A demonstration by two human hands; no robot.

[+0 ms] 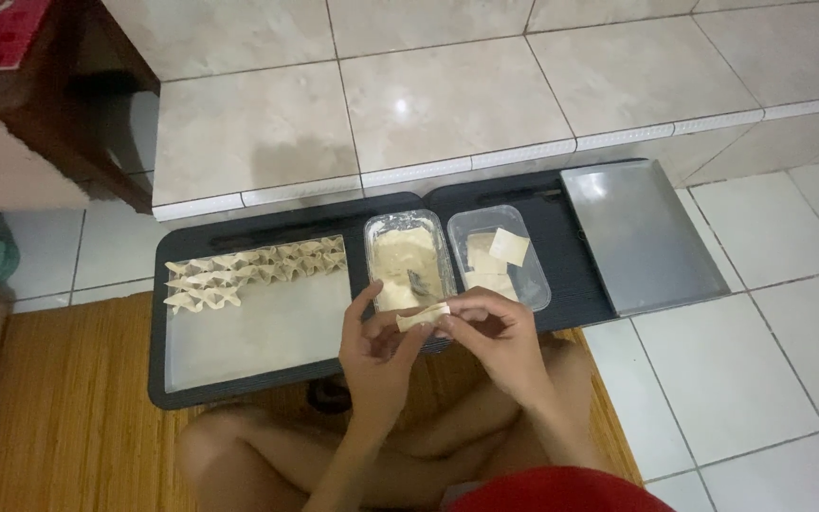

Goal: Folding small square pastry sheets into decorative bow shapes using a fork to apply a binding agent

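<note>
wrapper (pixel 422 319) lies crosswise, over tray's (pixel 267 384) near edge | left hand (pixel 378 346) and right hand (pixel 493 332) pinch its opposite ends

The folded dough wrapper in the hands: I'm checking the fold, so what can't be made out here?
- Head view: pale folded dough wrapper, its middle hidden by left hand and right hand fingers.
- Filling inside: enclosed, unseen.
- Dark utensil in clear plastic filling tub: too blurred.

The near half of the left tray (pixel 258 341) lies bare (dumplings (pixel 258 267) crowd its far edge) — two tubs (pixel 408 254) stand beside it.
</note>
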